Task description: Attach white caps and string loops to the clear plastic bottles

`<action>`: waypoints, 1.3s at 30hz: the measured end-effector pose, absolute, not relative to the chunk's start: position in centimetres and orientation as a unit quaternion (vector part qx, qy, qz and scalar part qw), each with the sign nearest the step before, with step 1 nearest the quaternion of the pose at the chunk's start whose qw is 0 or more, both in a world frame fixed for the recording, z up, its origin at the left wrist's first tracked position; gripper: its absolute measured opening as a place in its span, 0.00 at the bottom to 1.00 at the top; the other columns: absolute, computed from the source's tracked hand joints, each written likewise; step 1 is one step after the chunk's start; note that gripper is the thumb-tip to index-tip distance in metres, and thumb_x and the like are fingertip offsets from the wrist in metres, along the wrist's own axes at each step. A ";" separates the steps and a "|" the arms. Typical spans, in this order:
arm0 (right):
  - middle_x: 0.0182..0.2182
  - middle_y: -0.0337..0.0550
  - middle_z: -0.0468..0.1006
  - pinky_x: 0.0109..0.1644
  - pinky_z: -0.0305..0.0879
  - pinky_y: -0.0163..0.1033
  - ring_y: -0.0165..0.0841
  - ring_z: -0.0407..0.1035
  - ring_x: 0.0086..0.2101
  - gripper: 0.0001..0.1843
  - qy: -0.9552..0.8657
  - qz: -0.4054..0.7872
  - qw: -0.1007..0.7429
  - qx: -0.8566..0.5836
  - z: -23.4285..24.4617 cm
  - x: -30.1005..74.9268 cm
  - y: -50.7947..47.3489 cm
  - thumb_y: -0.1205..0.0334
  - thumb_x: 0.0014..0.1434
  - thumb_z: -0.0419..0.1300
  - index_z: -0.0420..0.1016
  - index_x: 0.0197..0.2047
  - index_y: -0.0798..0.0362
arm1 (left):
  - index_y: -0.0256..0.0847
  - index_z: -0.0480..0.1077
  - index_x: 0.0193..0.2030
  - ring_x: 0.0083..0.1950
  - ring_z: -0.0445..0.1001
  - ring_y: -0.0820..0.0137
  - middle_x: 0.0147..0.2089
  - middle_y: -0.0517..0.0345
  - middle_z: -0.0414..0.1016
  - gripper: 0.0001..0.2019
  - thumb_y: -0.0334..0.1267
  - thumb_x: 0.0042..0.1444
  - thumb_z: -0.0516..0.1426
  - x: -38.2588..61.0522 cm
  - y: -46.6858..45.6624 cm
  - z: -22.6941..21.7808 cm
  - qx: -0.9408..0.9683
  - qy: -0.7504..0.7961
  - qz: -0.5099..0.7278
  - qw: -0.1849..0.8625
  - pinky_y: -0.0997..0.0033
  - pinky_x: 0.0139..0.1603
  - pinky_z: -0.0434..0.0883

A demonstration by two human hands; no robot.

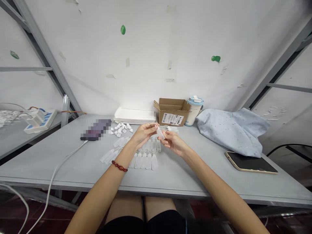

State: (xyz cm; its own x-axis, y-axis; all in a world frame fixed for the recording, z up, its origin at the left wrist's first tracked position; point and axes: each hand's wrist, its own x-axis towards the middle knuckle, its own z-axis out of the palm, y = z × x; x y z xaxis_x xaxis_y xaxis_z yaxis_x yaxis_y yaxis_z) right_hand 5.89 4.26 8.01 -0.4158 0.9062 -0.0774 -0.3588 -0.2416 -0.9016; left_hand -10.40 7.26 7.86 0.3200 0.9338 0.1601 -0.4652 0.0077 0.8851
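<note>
A small translucent plastic tube [160, 133] is held up between both hands above the table. My left hand [143, 134] pinches its upper end, fingers closed. Lower down, the fingers of my right hand [173, 142] are closed around the other end. Beneath the hands lie rows of similar translucent tubes [143, 161] with thin white loops at their tops, partly hidden by my left forearm. Small white plastic caps [121, 128] sit in a loose pile left of my left hand. A few more clear pieces [173, 129] rest just behind my right hand.
Along the back of the grey table [185, 182] stand a stack of white sheets [134, 116], an open cardboard box [173, 112] and a lidded cup [193, 112]. Light-blue cloth [231, 128] partly covers a phone [252, 162] at right. A blurred dark device [96, 130] with a white cable lies left.
</note>
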 end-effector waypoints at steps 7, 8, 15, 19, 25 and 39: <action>0.27 0.43 0.73 0.19 0.45 0.27 0.20 0.53 0.19 0.08 -0.421 0.727 0.436 -0.322 7.9 6.0 4.3 0.65 0.52 0.61 0.65 0.35 0.56 | 0.36 0.77 0.38 0.44 0.72 0.69 0.39 0.53 0.77 0.12 0.30 0.44 0.65 -10.9 7.1 8.3 0.479 0.238 0.508 0.676 0.65 0.55 0.63; 0.27 0.43 0.73 0.19 0.45 0.27 0.20 0.53 0.19 0.08 -0.422 0.726 0.437 -0.321 7.9 6.0 4.3 0.65 0.52 0.61 0.65 0.35 0.56 | 0.36 0.77 0.39 0.44 0.72 0.69 0.40 0.53 0.77 0.12 0.31 0.44 0.65 -10.9 7.1 8.3 0.482 0.233 0.506 0.676 0.65 0.55 0.63; 0.27 0.43 0.74 0.18 0.47 0.28 0.21 0.54 0.19 0.08 -0.434 0.721 0.437 -0.318 7.9 5.9 4.3 0.63 0.52 0.61 0.67 0.33 0.56 | 0.35 0.77 0.32 0.39 0.71 0.73 0.35 0.57 0.75 0.08 0.34 0.44 0.66 -10.5 7.4 7.8 0.489 0.242 0.513 0.662 0.67 0.52 0.64; 0.27 0.43 0.76 0.18 0.49 0.29 0.22 0.56 0.18 0.10 -0.446 0.708 0.442 -0.325 8.2 5.8 4.1 0.59 0.52 0.62 0.67 0.34 0.55 | 0.35 0.77 0.31 0.39 0.71 0.72 0.36 0.56 0.75 0.09 0.33 0.41 0.67 -10.5 7.3 7.8 0.480 0.265 0.526 0.650 0.65 0.52 0.64; 0.32 0.45 0.78 0.24 0.59 0.30 0.23 0.65 0.22 0.16 -0.491 0.663 0.439 -0.355 8.4 6.0 4.0 0.59 0.47 0.67 0.68 0.37 0.55 | 0.35 0.77 0.28 0.39 0.71 0.71 0.37 0.55 0.76 0.08 0.33 0.39 0.68 -10.3 6.8 8.2 0.467 0.295 0.543 0.633 0.63 0.52 0.63; 0.27 0.42 0.72 0.28 0.64 0.34 0.26 0.67 0.24 0.18 -0.506 0.672 0.429 -0.329 8.0 5.8 4.1 0.50 0.47 0.66 0.73 0.26 0.58 | 0.37 0.76 0.41 0.42 0.72 0.72 0.38 0.53 0.77 0.18 0.31 0.39 0.68 -11.0 7.0 8.4 0.484 0.268 0.520 0.651 0.68 0.51 0.63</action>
